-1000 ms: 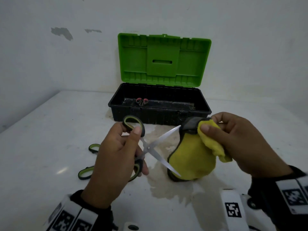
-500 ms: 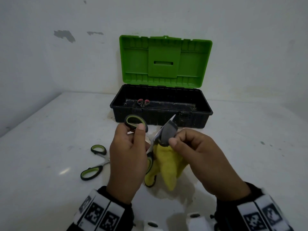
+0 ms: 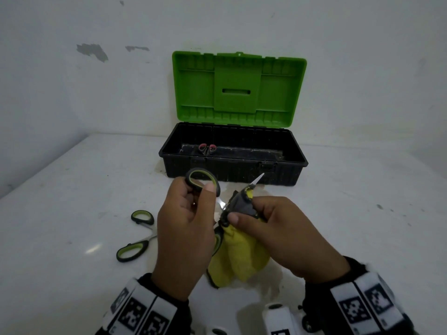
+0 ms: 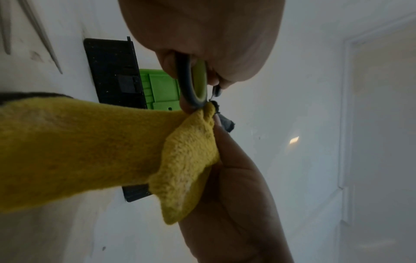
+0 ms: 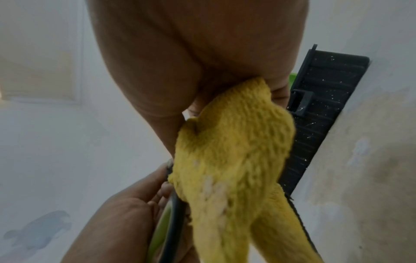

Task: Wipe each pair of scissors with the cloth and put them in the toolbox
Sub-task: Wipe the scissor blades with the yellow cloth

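Note:
My left hand [image 3: 186, 228] grips the green-and-black handles of a pair of scissors [image 3: 202, 181], held above the white table. My right hand [image 3: 273, 228] pinches the yellow and grey cloth [image 3: 239, 257] round the blades near the pivot; only a blade tip [image 3: 258, 178] sticks out past the cloth. The same handle loop [image 4: 193, 83] and cloth [image 4: 90, 147] fill the left wrist view, and the cloth [image 5: 234, 153] hangs from my fingers in the right wrist view. The black toolbox [image 3: 233, 169] stands open behind, its green lid [image 3: 238, 87] upright. Red-handled scissors [image 3: 207, 148] lie inside it.
A second pair of green-handled scissors [image 3: 135, 247] lies on the table to the left of my left hand. A damp stain [image 3: 273, 284] marks the table under the cloth. White walls close in behind and on the left.
The scissors' blades, spread apart a second ago, have come together. My right hand moved left with the cloth and now wraps it round the blades, sliding slightly towards the pivot.

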`<state>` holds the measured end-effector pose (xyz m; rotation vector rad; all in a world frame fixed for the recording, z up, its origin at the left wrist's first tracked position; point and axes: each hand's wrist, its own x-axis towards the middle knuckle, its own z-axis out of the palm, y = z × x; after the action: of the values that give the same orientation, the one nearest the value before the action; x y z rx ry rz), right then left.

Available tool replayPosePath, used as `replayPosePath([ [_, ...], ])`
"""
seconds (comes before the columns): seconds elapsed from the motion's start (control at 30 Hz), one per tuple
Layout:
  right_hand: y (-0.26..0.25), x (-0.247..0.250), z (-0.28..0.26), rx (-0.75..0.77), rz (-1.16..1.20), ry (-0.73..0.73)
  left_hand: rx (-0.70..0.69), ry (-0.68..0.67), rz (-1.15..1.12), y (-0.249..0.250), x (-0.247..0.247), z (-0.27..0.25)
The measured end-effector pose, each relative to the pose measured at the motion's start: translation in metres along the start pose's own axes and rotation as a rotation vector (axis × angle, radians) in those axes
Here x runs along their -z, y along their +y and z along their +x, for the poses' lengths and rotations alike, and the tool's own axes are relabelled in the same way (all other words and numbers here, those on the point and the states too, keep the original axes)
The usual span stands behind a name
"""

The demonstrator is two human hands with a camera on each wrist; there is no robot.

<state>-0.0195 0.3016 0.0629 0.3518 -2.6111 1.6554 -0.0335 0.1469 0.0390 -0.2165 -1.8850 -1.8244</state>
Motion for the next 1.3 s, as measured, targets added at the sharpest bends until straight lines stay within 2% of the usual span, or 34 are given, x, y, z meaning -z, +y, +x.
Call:
replayPosePath([
  [0.2, -0.003, 0.007, 0.000, -0.004, -0.025, -0.096, 0.035, 0.055, 0.011, 0.003, 0.004, -0.005],
  [0.43, -0.002, 0.022, -0.007, -0.013, -0.050, -0.095, 0.142, 0.066, -0.054, 0.003, 0.008, 0.000],
  [0.6, 0.001, 0.037, -0.010, -0.080, -0.028, -0.101, 0.230, 0.106, -0.061, 0.000, 0.009, 0.003],
  [0.77, 0.023, 0.062, -0.010, -0.235, 0.013, 0.047, 0.300, 0.157, -0.038, -0.005, 0.024, 0.015],
  [0.9, 0.041, 0.082, -0.001, -0.309, -0.198, 0.059, 0.354, 0.195, -0.100, -0.009, 0.030, 0.021],
  [1.0, 0.047, 0.086, 0.011, -0.342, -0.480, -0.027, 0.370, 0.206, -0.151, -0.006, 0.027, 0.024],
  [1.1, 0.049, 0.084, 0.021, -0.438, -0.774, -0.119, 0.388, 0.215, -0.187, -0.003, 0.021, 0.027],
  [1.17, 0.046, 0.081, 0.020, -0.458, -0.922, -0.077, 0.411, 0.231, -0.235, -0.001, 0.018, 0.028],
  [1.23, 0.033, 0.075, 0.013, -0.375, -1.008, 0.055, 0.427, 0.234, -0.276, 0.002, 0.015, 0.029],
  [1.3, 0.014, 0.064, 0.004, -0.228, -0.885, 0.104, 0.420, 0.223, -0.306, 0.007, 0.012, 0.028],
])
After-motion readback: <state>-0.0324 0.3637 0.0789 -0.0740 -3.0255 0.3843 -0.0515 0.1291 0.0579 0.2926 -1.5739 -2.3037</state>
